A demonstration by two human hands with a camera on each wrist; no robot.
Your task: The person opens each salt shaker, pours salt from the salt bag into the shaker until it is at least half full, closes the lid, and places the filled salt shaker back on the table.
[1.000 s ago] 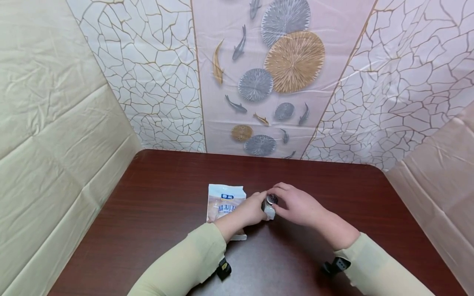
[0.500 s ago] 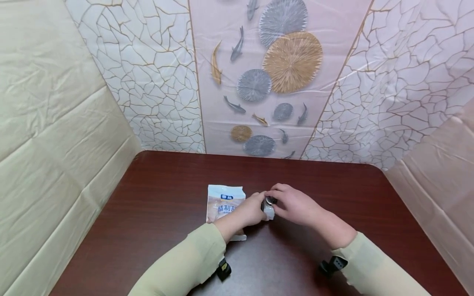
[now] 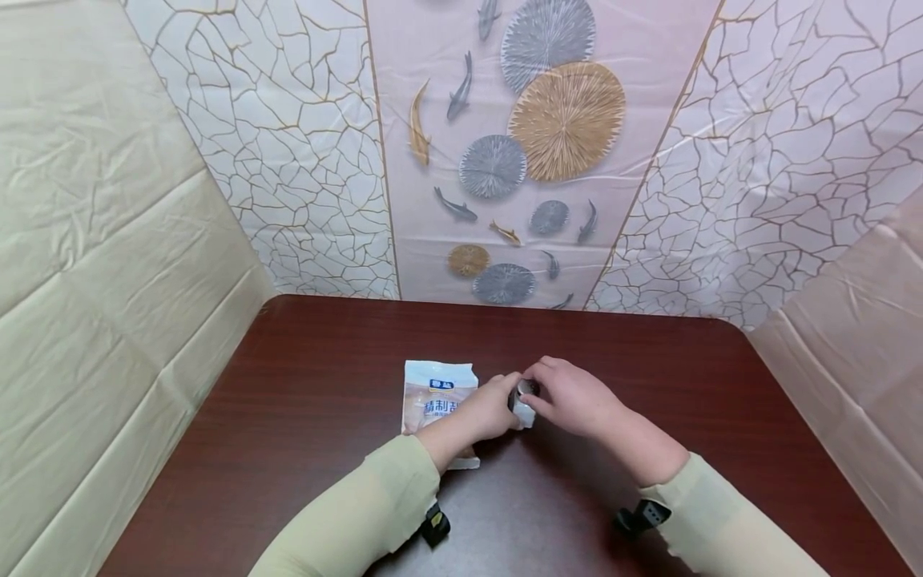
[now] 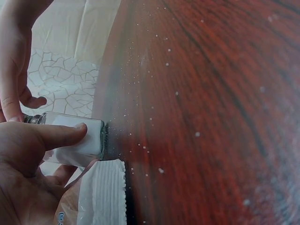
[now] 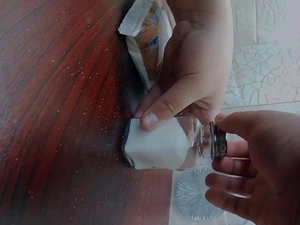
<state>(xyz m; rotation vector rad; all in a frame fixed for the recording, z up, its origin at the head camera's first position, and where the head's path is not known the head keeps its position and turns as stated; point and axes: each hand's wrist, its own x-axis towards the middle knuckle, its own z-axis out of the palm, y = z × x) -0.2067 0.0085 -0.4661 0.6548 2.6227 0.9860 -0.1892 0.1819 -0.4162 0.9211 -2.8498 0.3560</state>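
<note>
A small clear glass salt shaker [image 5: 157, 145], mostly filled with white salt, stands upright on the dark red-brown table [image 3: 303, 449]. My left hand [image 3: 490, 409] grips its body, thumb on one side and fingers round the other. At the top, my right hand [image 3: 580, 398] pinches the dark metal lid [image 5: 219, 140] between thumb and index finger. In the right wrist view the lid sits on the neck, and the other right fingers spread below it. Just left of the shaker, partly hidden under my left forearm, lies a printed salt packet [image 3: 436, 397].
White grains are scattered over the tabletop [image 4: 197, 103] around the shaker. A patterned backdrop [image 3: 505, 160] rises behind the table, with beige cloth walls [image 3: 108, 240] at either side. Black bands [image 3: 434, 525] are on both wrists.
My right thumb and fingers have shifted round the lid, and the thumb now lies across its near side. The left hand stays in place on the shaker.
</note>
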